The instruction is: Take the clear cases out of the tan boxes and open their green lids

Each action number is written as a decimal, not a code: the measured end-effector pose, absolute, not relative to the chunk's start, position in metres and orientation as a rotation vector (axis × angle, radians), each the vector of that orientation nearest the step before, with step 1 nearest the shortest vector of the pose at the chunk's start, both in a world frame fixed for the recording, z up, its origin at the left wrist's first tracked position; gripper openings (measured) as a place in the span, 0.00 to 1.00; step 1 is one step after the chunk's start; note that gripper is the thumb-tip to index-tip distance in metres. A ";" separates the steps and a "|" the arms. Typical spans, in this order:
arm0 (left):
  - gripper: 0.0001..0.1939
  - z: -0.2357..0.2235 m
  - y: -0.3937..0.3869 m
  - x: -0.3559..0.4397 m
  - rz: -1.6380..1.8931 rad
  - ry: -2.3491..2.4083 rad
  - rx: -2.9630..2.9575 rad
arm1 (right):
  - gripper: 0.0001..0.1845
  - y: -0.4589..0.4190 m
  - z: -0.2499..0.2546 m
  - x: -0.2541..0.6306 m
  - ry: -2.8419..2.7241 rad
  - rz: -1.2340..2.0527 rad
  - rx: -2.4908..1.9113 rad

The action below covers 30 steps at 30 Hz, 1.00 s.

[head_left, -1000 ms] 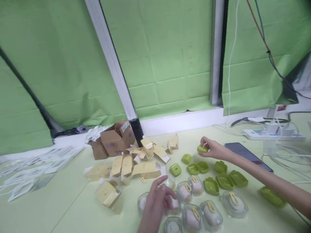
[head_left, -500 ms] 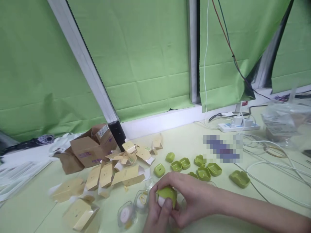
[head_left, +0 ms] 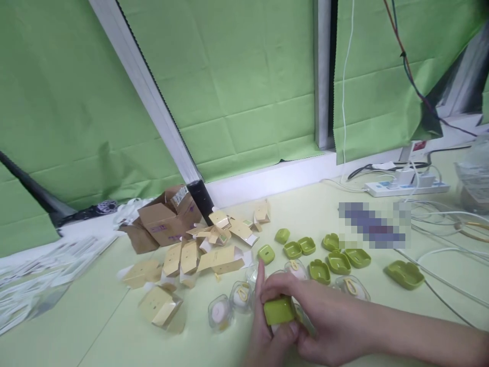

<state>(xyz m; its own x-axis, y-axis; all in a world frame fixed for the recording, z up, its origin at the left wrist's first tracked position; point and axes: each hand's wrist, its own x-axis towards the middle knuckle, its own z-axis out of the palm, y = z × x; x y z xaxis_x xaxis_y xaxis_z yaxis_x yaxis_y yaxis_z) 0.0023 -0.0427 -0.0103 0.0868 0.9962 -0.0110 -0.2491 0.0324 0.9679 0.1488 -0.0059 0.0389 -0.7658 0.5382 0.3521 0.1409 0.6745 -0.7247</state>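
Observation:
A small green plastic case (head_left: 279, 310) is held between both hands near the bottom of the view, with a strip of something white showing below its edge. My left hand (head_left: 270, 339) grips it from the left, thumb pressed at its lower edge and one finger pointing up. Curled over its top and right side are the fingers of my right hand (head_left: 324, 318). Clear plastic packs with pale round items, such as this pack (head_left: 220, 312), lie left of the hands. Beyond the hands sit several green half shells (head_left: 338, 262) and a rounded green piece (head_left: 266, 254).
Opened yellow cartons (head_left: 221, 259) cover the left middle of the table (head_left: 103, 306). A brown cardboard box (head_left: 164, 219) stands behind them. At the right are white cables (head_left: 446, 250) and a power strip (head_left: 405, 187). A pixelated patch hides something near the cables.
The view has shifted, so the table things appear further right. In the hands, the green case has turned: its flat green face shows more and the white part less.

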 end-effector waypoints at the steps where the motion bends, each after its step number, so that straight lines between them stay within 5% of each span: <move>1: 0.54 -0.009 -0.044 0.002 1.232 0.966 1.063 | 0.33 -0.007 0.040 0.150 -2.366 0.938 -0.511; 10: 0.45 0.016 -0.040 -0.051 0.655 1.076 1.283 | 0.20 0.005 0.059 0.174 -2.346 1.083 -0.603; 16: 0.15 0.025 0.023 -0.067 0.899 1.426 1.784 | 0.25 0.035 0.068 0.186 -2.009 1.004 -0.736; 24: 0.16 0.010 0.053 -0.066 0.792 1.657 2.109 | 0.26 0.041 0.054 0.185 -2.128 0.860 -0.673; 30: 0.14 0.027 0.012 -0.016 1.067 1.180 1.392 | 0.24 0.041 0.044 0.175 -2.141 0.687 -0.658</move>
